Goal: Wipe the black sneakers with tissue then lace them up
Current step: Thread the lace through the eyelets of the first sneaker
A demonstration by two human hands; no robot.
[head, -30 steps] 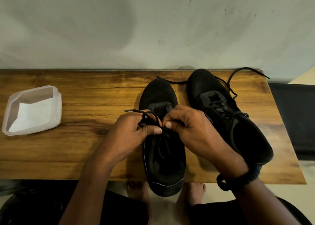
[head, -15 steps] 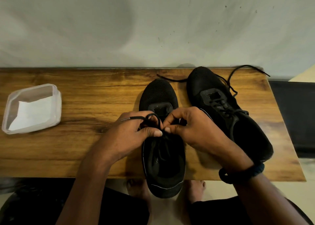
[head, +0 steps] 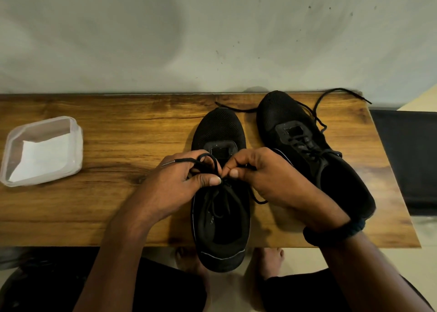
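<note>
Two black sneakers stand on a wooden table. The left sneaker points away from me and its heel overhangs the front edge. My left hand pinches its black lace, which loops over my fingers with the tip lying to the left. My right hand pinches the other strand of that lace, thumb to thumb with the left hand, over the sneaker's tongue. The right sneaker lies angled beside it, its lace trailing loose toward the back right.
A clear plastic container holding white tissue sits at the table's left end. A pale wall rises right behind the table. A black surface lies to the right of the table. My bare feet show below the front edge.
The lace loop over my left hand has been drawn out further to the left. Both hands stay together over the left sneaker's tongue.
</note>
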